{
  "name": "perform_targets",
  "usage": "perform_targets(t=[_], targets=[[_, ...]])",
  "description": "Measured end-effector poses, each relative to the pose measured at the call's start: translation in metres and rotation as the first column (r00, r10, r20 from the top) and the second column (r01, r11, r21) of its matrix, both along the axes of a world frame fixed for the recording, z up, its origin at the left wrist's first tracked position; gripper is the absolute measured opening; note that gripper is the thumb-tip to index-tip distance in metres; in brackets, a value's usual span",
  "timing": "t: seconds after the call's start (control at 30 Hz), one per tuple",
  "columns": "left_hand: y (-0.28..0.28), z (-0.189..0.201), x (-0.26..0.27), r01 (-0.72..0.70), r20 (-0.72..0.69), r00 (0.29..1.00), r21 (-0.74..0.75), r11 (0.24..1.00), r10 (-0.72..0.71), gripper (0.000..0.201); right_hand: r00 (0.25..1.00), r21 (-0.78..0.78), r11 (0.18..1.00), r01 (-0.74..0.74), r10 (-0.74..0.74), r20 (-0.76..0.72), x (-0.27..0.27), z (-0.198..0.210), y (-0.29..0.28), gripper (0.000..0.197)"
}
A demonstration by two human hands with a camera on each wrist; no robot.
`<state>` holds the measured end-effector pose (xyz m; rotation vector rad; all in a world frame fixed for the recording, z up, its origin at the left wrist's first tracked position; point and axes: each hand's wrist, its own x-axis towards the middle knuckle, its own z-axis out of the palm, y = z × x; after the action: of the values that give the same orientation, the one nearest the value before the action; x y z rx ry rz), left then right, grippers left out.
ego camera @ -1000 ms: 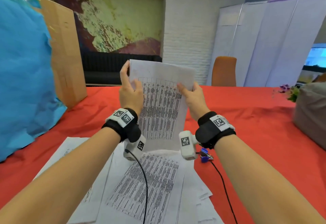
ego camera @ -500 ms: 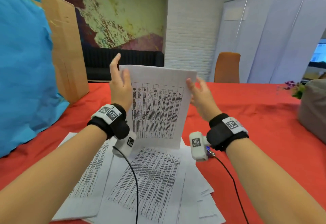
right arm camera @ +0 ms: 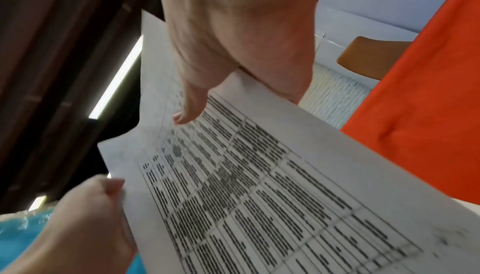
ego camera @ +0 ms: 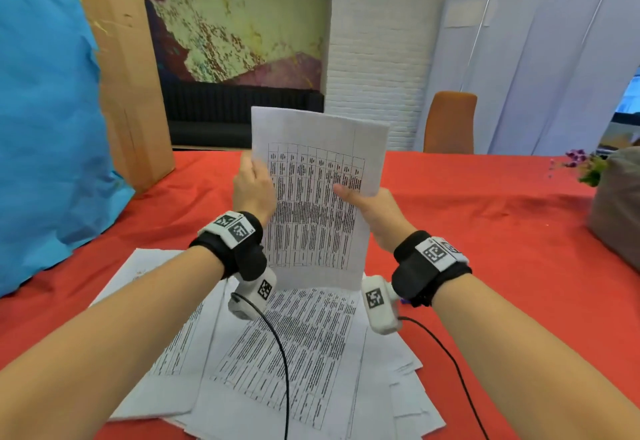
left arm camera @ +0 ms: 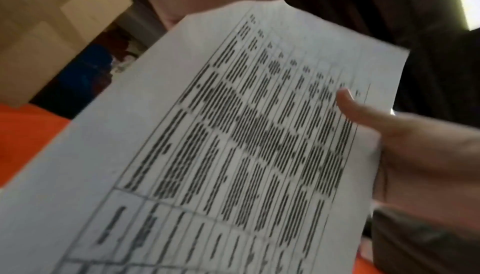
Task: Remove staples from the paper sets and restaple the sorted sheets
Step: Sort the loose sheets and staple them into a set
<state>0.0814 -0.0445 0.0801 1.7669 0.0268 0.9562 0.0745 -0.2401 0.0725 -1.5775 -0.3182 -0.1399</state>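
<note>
I hold a white paper set [ego camera: 313, 204] printed with a dense table upright above the red table [ego camera: 485, 204]. My left hand [ego camera: 254, 185] grips its left edge, thumb on the front. My right hand [ego camera: 367, 204] pinches the right edge, its thumb lying across the printed table. The sheet [left arm camera: 233, 144] fills the left wrist view, where the right thumb [left arm camera: 363, 111] rests on it. The right wrist view shows the paper [right arm camera: 259, 175] held between both hands. Several more printed sheets [ego camera: 284, 353] lie fanned out on the table below my wrists. No staple, stapler or staple remover shows.
A blue-wrapped bulk [ego camera: 45, 127] and a cardboard box [ego camera: 131, 86] stand at the left. A grey bag [ego camera: 620, 207] with small purple flowers [ego camera: 578, 162] sits at the right edge. An orange chair [ego camera: 450, 120] stands behind the table. Cables [ego camera: 277, 363] trail from my wrist cameras.
Both hands closed again on the sheet's edges after opening half a second ago. The small blue object seen by my right wrist a second ago is now out of sight.
</note>
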Motion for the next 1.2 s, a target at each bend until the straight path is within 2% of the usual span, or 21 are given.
perform_targets(t=[0.07,0.13,0.2,0.27,0.33,0.4,0.47,0.5,0.53,0.6,0.63,0.67,0.7,0.73,0.83,0.93,1.0,1.03,1.1,1.13,1.2], targets=[[-0.005,0.0,-0.002,-0.027,0.108,0.994,0.02,0.999,0.025,0.025,0.999,0.112,0.993,0.025,-0.03,0.043,-0.004,0.0,0.006,0.039],[-0.008,0.014,-0.004,-0.074,0.242,0.967,-0.031,0.997,0.079,0.01,0.994,0.228,0.973,0.023,-0.046,0.095,-0.007,0.011,0.008,0.026],[-0.006,0.016,-0.005,-0.09,0.261,0.959,-0.09,0.992,0.111,0.005,0.991,0.244,0.969,0.036,-0.067,0.119,-0.007,0.012,0.005,0.021],[-0.003,-0.001,-0.003,-0.087,0.124,0.988,-0.053,0.995,0.093,0.013,0.995,0.111,0.991,0.081,-0.087,0.056,-0.006,-0.007,0.0,0.03],[0.0,-0.022,-0.002,-0.064,-0.024,0.997,0.099,0.993,0.067,0.02,0.997,-0.122,0.991,0.049,-0.056,-0.054,-0.009,-0.033,-0.005,0.03],[0.004,-0.025,0.0,-0.06,-0.063,0.995,0.209,0.976,0.075,0.022,0.995,-0.296,0.955,-0.014,-0.016,-0.101,-0.011,-0.041,-0.012,0.017],[0.011,-0.013,0.005,-0.093,-0.064,0.991,0.261,0.961,0.114,0.024,0.992,-0.466,0.883,-0.048,-0.013,-0.127,-0.013,-0.027,-0.027,0.025],[0.015,-0.006,0.006,-0.081,-0.089,0.99,0.281,0.956,0.11,0.025,0.989,-0.59,0.806,-0.046,-0.048,-0.142,-0.014,-0.017,-0.039,0.035],[0.019,-0.003,0.008,-0.045,-0.135,0.987,0.31,0.95,0.091,0.024,0.984,-0.73,0.683,-0.021,-0.115,-0.136,-0.014,-0.011,-0.055,0.046],[0.02,-0.01,0.008,0.071,-0.248,0.968,0.39,0.918,0.03,0.021,0.959,-0.948,0.319,0.024,-0.275,-0.068,-0.007,-0.014,-0.096,0.055],[0.017,-0.019,0.005,0.139,-0.295,0.955,0.42,0.897,-0.01,0.021,0.932,-0.989,0.148,0.001,-0.358,-0.052,-0.005,-0.023,-0.117,0.053],[0.013,-0.031,0.003,0.208,-0.338,0.939,0.436,0.876,-0.054,0.02,0.894,-0.999,0.031,-0.045,-0.444,-0.054,-0.004,-0.037,-0.137,0.053],[0.007,-0.042,-0.002,0.269,-0.377,0.921,0.441,0.856,-0.095,0.021,0.85,-0.995,-0.034,-0.096,-0.523,-0.064,-0.005,-0.053,-0.152,0.058],[0.001,-0.052,-0.008,0.324,-0.416,0.9,0.436,0.839,-0.131,0.024,0.813,-0.992,-0.053,-0.117,-0.578,-0.065,-0.007,-0.069,-0.164,0.059],[-0.013,-0.071,-0.022,0.424,-0.492,0.843,0.359,0.832,-0.217,0.033,0.752,-0.999,0.027,0.025,-0.66,0.001,-0.015,-0.09,-0.176,0.047],[-0.023,-0.073,-0.028,0.449,-0.476,0.84,0.344,0.825,-0.259,0.035,0.684,-0.892,0.257,0.372,-0.726,0.076,-0.011,-0.075,-0.168,0.048],[-0.03,-0.069,-0.03,0.459,-0.45,0.844,0.327,0.826,-0.291,0.034,0.697,-0.663,0.462,0.589,-0.706,0.126,-0.006,-0.05,-0.153,0.045],[-0.035,-0.068,-0.031,0.462,-0.435,0.847,0.317,0.829,-0.306,0.034,0.718,-0.52,0.567,0.638,-0.682,0.139,-0.004,-0.036,-0.143,0.045],[-0.043,-0.066,-0.033,0.458,-0.403,0.857,0.307,0.834,-0.322,0.032,0.785,-0.182,0.764,0.619,-0.607,0.123,-0.001,-0.012,-0.113,0.043],[-0.046,-0.065,-0.033,0.455,-0.39,0.861,0.306,0.836,-0.326,0.031,0.818,-0.008,0.822,0.569,-0.564,0.111,0.0,-0.004,-0.096,0.034],[-0.051,-0.065,-0.035,0.454,-0.375,0.866,0.314,0.834,-0.33,0.03,0.846,0.182,0.849,0.496,-0.52,0.117,0.003,0.003,-0.063,0.01]])
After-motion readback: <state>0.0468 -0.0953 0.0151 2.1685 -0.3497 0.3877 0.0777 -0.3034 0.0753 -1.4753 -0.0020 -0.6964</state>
